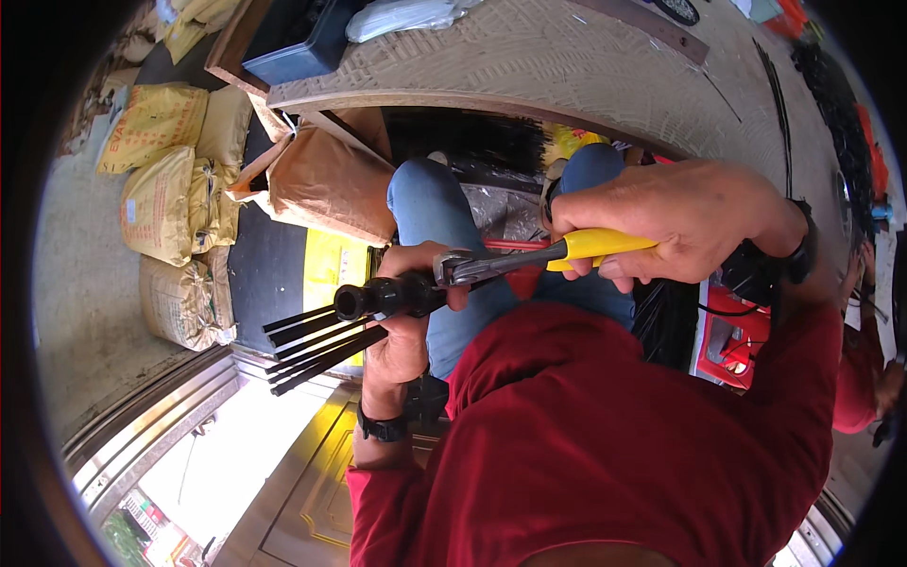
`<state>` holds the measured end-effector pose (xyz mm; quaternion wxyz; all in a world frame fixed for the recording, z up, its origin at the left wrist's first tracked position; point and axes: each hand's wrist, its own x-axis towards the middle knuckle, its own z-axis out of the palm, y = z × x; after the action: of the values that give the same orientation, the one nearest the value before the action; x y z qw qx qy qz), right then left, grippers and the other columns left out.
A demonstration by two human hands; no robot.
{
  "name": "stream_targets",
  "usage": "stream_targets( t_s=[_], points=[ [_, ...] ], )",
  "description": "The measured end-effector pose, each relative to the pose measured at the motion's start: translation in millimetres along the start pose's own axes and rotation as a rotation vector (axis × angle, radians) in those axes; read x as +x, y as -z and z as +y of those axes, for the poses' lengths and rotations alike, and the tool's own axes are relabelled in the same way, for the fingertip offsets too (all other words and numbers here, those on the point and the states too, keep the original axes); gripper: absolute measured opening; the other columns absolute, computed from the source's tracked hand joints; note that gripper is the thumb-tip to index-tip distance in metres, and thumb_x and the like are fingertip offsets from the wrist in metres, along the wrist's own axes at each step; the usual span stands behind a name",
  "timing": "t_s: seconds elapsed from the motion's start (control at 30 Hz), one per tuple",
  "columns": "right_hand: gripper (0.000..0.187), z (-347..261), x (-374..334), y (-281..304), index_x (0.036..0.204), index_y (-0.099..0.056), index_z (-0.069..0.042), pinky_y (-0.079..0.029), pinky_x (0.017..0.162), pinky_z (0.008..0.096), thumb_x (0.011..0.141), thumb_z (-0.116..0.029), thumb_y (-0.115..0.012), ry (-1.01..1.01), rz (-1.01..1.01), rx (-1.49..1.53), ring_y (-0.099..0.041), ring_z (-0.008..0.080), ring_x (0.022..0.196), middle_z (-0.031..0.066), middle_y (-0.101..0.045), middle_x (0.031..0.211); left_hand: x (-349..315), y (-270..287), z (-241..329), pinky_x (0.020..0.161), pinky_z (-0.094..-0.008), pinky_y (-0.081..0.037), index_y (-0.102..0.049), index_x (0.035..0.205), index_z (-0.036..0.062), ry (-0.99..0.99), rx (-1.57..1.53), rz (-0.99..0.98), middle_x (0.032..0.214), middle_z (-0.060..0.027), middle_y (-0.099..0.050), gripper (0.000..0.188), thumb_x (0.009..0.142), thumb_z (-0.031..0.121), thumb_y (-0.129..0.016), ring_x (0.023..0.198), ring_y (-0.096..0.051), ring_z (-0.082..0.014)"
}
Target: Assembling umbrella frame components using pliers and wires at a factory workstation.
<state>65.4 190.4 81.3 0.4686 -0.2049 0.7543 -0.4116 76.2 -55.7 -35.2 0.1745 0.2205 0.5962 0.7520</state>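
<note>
Your left hand (402,321) is wrapped tight around a black cylindrical fitting (378,298), from which a bundle of thin black strips (307,345) fans out to the left and toward you. The fitting sits in front of your chest, above your knees in blue jeans (430,203). Your right hand (675,222) is closed on the yellow-handled metal pliers (529,255), and the grey steel nose of the pliers meets the right end of the fitting, just beside your left fingers. Whether the nose actually bites the fitting or only rests against it cannot be told from here.

By the look of it, you are in the gripping or crimping step, with the tool set at the joint and the workpiece braced. The next move seems to call for a steady left hold so the fitting does not roll, and a square squeeze with your right, keeping your left fingertips out of the nose.

Farther off lies a patterned board tabletop (567,57); yellow and tan sacks (175,189) are stacked at the left.
</note>
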Motion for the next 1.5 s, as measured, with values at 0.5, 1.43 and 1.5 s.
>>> stream_targets(
  t_s=[0.5, 1.43, 1.5],
  points=[
    [0.021, -3.1, 18.4, 12.5, 0.096, -0.043, -0.004, -0.040, 0.065, 0.0398, 0.079, -0.005, -0.056, 0.095, 0.025, -0.300, -0.053, 0.0331, 0.077, 0.0127, -0.051, 0.079, 0.1, 0.9, 7.7, 0.065, -0.0295, -0.043, -0.046, 0.103, 0.0006, -0.030, 0.052, 0.071, 0.072, -0.0076, -0.053, 0.047, 0.091, 0.045, -0.036, 0.064, -0.050, -0.0150],
    [0.123, 142.6, 80.4, -95.1, 0.139, -0.004, -0.005, -0.029, 0.101, 0.0446, 0.052, -0.046, -0.081, 1.117, 0.803, 0.634, -0.032, 0.0361, 0.123, 0.0222, -0.018, 0.139, 19.1, 22.4, 32.6, 0.054, -0.0240, -0.033, -0.050, 0.103, 0.0051, -0.424, -1.180, 0.639, 0.067, -0.0008, -0.041, 0.049, 0.089, 0.050, -0.036, 0.056, -0.036, -0.0092],
    [0.095, 132.6, 55.4, -74.2, 0.134, -0.020, -0.003, -0.032, 0.098, 0.0416, 0.067, -0.045, -0.072, 1.394, 0.961, 0.247, -0.038, 0.0331, 0.118, 0.0215, -0.031, 0.132, 23.9, 21.2, -5.5, 0.065, -0.0276, -0.041, -0.049, 0.109, 0.0034, -0.302, -1.297, 0.588, 0.076, -0.0041, -0.049, 0.053, 0.090, 0.050, -0.034, 0.066, -0.046, -0.0139]
  ],
)
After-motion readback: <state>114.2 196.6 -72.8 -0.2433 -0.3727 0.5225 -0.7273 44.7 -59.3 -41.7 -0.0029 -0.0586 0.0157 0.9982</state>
